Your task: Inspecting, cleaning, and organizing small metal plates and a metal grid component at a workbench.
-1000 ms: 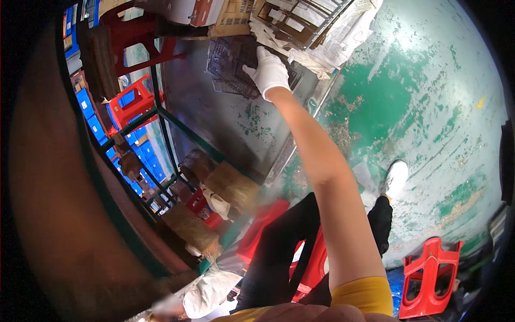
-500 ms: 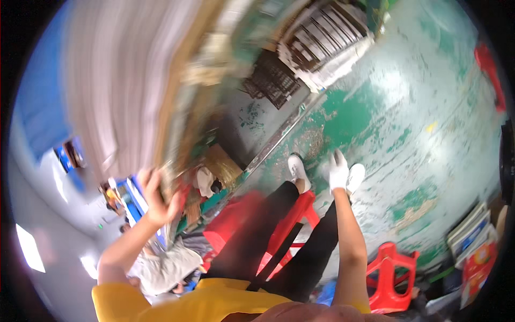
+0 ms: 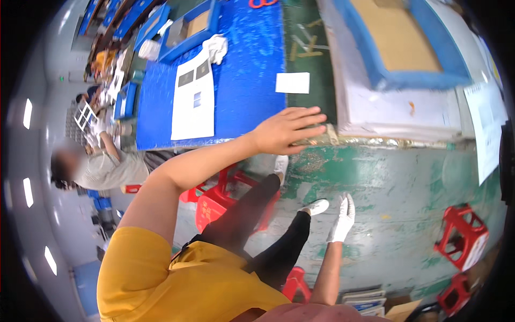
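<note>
My left hand, bare with fingers spread, reaches over the front edge of the worktable, beside a green strip of tabletop. It holds nothing. Just beyond its fingers lies a small white card. To its left, a printed white sheet rests on a blue mat. On its right is a stack of large white sheets with a blue-rimmed tray on top. My right hand, in a white glove, hangs low over the floor, fingers stretched out and holding nothing.
Red stools stand under my legs and at the right. A crumpled white cloth and another blue tray sit on the mat. A person in grey works at the left. A paper overhangs the table's right end.
My view has swung round to the worktable. My left hand has left the edge of the blurred stack and now spreads over the table edge. The gloved right hand still hangs low.
</note>
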Available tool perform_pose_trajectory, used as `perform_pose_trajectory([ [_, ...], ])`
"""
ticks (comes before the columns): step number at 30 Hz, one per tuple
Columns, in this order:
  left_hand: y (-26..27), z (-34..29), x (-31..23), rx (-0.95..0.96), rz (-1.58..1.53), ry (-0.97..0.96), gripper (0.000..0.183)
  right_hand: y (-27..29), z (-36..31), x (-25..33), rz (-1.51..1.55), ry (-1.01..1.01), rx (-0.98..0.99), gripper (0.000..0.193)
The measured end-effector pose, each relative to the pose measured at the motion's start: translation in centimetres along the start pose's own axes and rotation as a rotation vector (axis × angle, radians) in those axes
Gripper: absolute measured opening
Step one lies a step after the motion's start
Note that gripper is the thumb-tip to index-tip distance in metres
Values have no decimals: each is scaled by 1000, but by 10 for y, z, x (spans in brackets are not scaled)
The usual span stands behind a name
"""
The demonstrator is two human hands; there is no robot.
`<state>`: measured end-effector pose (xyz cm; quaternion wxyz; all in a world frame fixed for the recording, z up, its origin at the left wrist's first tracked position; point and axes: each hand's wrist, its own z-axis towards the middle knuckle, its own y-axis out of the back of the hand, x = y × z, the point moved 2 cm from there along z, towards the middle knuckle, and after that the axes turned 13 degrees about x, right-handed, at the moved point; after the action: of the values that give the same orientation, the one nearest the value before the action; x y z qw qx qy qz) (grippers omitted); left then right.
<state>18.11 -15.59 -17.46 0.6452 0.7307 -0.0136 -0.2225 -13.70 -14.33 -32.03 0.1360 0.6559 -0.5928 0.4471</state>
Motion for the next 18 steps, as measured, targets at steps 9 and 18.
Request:
perform_pose_trajectory([
  [9,-11,-14,11,-306,-248,-91,62,-167,-4,91,38,244,85,26],
  [18,-1,-84,-4,-547,-1499,125,44,-266,2,54,81,244,257,30],
])
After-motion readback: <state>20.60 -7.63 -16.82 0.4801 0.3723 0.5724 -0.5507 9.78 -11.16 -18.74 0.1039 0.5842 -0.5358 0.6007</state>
